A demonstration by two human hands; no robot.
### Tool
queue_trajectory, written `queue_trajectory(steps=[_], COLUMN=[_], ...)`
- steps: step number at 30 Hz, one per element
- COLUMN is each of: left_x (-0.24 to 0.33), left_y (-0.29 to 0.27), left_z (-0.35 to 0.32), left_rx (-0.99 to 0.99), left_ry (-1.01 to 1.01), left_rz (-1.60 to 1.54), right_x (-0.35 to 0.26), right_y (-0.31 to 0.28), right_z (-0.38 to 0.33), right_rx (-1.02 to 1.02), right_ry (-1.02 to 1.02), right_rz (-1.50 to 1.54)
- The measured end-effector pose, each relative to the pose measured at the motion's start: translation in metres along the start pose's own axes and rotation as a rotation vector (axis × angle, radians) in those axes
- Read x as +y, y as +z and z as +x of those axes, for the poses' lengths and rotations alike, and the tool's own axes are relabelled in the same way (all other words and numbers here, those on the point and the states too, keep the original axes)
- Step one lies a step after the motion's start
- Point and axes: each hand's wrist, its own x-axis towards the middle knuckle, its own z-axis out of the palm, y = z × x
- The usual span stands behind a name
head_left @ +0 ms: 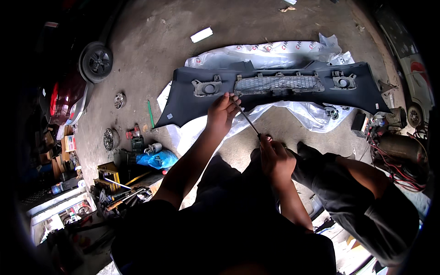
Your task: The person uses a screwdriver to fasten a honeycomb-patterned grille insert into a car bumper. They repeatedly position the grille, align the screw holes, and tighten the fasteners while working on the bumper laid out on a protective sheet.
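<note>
I hold a long, thin-shafted screwdriver [246, 118] slantwise in front of me. My right hand [278, 161] is closed around its near end, so the handle is mostly hidden. At the far end of the shaft, my left hand [221, 111] pinches the tip between thumb and fingers. Beyond my hands a dark grey car bumper cover [183, 104] lies on the floor. A mesh grille [279, 83] is set in its middle, with a round-holed lamp bezel [208, 88] on the left and a similar bezel [344, 82] on the right.
Clear printed plastic wrap [316, 120] spreads under the bumper. Beside me on the right is another person in dark clothes [389, 213]. Tools and a blue bag [158, 159] lie at left, near a dark red car [68, 98]. A cylindrical tank [403, 147] and red hoses are at right.
</note>
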Motion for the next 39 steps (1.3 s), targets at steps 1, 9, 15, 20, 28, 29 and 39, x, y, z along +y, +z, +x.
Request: queue_trajectory(steps=[1,9,15,20,28,29,39], left_x=[-0.001,-0.042,-0.127,-0.217,-0.2,-0.199,-0.181], left_y=[0.003,-0.044,-0.123,-0.211,-0.238,-0.244,-0.232], left_z=[0.007,0.102,0.245,0.302,0.16,0.144,0.347], left_rx=[0.043,0.217,-0.035,0.209,0.46,0.329,-0.12], left_ry=[-0.021,-0.222,-0.322,-0.212,-0.103,-0.049,-0.06], left_rz=[0.006,0.05,-0.035,-0.098,-0.061,-0.127,0.135], right_x=[0.008,0.061,0.135,0.186,0.187,0.177,0.217], right_y=[0.004,0.102,0.239,0.36,0.357,0.343,0.438], right_z=[0.005,0.015,0.0,-0.055,-0.128,-0.142,-0.084], right_rx=[-0.09,-0.314,-0.443,-0.354,-0.415,-0.439,-0.362], right_ry=[0.015,0.323,1.284,1.514,1.606,1.675,1.22], right_rz=[0.038,0.427,1.346,1.58,1.593,1.48,1.87])
